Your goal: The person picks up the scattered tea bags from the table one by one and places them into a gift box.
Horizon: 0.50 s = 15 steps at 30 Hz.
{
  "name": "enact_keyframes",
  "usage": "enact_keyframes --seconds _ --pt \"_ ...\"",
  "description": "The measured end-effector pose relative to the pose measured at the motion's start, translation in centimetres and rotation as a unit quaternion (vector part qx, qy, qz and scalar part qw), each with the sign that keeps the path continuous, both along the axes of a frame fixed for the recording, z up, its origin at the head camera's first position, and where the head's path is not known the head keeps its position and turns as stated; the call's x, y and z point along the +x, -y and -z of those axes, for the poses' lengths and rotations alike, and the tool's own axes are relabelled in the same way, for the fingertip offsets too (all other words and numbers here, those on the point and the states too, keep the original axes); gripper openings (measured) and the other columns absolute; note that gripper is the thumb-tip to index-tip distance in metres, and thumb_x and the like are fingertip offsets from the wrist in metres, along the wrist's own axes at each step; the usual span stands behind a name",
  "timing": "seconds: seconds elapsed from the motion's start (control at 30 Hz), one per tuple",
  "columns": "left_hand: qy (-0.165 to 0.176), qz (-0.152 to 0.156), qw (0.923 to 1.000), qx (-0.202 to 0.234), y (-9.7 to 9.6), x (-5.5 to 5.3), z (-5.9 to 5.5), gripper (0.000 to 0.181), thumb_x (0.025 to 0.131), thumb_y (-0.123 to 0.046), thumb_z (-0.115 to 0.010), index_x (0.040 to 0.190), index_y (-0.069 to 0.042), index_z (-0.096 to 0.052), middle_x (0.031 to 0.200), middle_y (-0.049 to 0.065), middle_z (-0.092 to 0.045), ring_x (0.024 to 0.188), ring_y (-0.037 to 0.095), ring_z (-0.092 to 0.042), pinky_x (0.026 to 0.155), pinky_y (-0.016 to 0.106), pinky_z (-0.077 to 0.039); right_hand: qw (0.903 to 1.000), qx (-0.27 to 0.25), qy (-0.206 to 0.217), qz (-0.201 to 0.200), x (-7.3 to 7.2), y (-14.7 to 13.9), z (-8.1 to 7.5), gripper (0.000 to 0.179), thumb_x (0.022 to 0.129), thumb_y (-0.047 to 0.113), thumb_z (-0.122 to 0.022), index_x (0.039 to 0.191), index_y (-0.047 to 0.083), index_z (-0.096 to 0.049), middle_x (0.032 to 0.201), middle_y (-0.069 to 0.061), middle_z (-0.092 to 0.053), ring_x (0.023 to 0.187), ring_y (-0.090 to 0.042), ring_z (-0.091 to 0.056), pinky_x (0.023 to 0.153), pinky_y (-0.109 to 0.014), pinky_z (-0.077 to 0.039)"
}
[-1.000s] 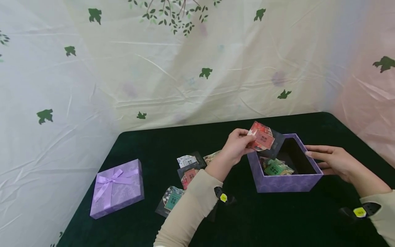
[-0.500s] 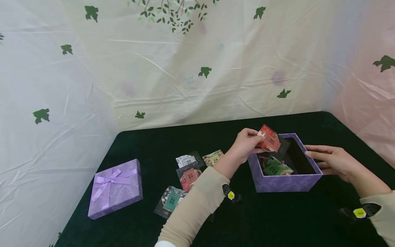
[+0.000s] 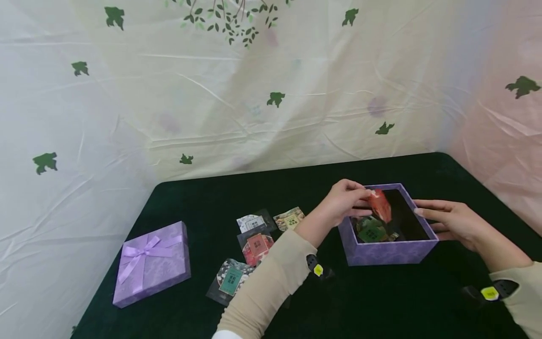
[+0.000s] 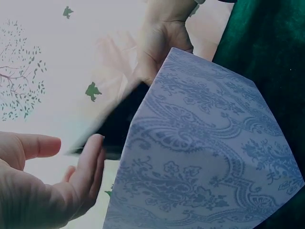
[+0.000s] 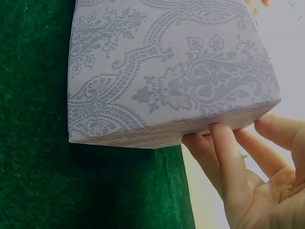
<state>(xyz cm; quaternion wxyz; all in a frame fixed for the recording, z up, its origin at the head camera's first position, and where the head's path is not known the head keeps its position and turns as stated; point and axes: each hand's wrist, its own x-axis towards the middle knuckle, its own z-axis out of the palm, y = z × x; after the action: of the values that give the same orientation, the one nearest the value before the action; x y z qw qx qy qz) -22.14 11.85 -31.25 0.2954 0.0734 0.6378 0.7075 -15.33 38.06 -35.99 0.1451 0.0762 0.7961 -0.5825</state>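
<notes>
My left hand (image 3: 346, 203) is over the left rim of the purple box (image 3: 389, 254), thumb and fingers apart in the left wrist view. A flat packet with a red printed front (image 3: 380, 206) stands tilted just beyond its fingertips, inside the box opening. The left wrist view shows the packet's dark back (image 4: 119, 121), blurred, near the fingers. Below it in the box lie packets with a green label (image 3: 371, 230). My right hand (image 3: 455, 221) rests straight fingertips against the box's right wall, as the right wrist view also shows (image 5: 257, 176).
On the dark green cloth (image 3: 322, 306), left of the box, lie several packets, among them a white one (image 3: 251, 222), a yellowish one (image 3: 290, 218), a red one (image 3: 256, 246) and a teal-labelled one (image 3: 230, 281). The purple lid (image 3: 152, 263) with a ribbon bow sits far left.
My left hand has moved right and over the box, and the red packet has gone down into its opening, away from the fingers. My right hand stays at the box's right wall.
</notes>
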Motion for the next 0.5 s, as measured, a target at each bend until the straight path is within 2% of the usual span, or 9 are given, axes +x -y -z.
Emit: enact_keyframes --seconds 0.17,0.33,0.5 --pt "-0.007 0.004 1.0000 -0.003 0.5 0.1 -0.1 0.010 0.093 -0.007 -0.059 0.100 -0.005 -0.052 0.091 0.007 -0.062 0.099 0.034 -0.066 0.084 0.045 -0.053 1.0000 0.000 -0.002 -0.002 0.0 0.0 0.0 0.019 0.097 0.031 -0.054 0.099 0.050 -0.059 0.098 0.015 -0.066 0.086 -0.013 -0.069 0.074 -0.038 -0.057" --pt "-0.018 0.008 0.9997 -0.012 0.9 0.1 -0.1 0.012 0.093 -0.008 -0.060 0.101 -0.007 -0.051 0.094 0.008 -0.063 0.094 0.029 -0.067 0.082 0.044 -0.054 1.0000 -0.002 -0.003 -0.003 0.0 0.0 -0.1 0.020 0.097 0.032 -0.053 0.098 0.051 -0.059 0.097 0.016 -0.066 0.086 -0.012 -0.069 0.074 -0.037 -0.057" --pt "-0.049 0.014 0.9985 -0.021 1.6 0.0 -0.1 0.012 0.093 -0.009 -0.060 0.101 -0.007 -0.051 0.097 0.010 -0.064 0.090 0.025 -0.067 0.081 0.045 -0.054 0.9999 -0.009 0.000 -0.004 0.0 0.0 -0.1 0.022 0.098 0.030 -0.053 0.096 0.052 -0.060 0.095 0.019 -0.066 0.085 -0.011 -0.069 0.073 -0.036 -0.057"
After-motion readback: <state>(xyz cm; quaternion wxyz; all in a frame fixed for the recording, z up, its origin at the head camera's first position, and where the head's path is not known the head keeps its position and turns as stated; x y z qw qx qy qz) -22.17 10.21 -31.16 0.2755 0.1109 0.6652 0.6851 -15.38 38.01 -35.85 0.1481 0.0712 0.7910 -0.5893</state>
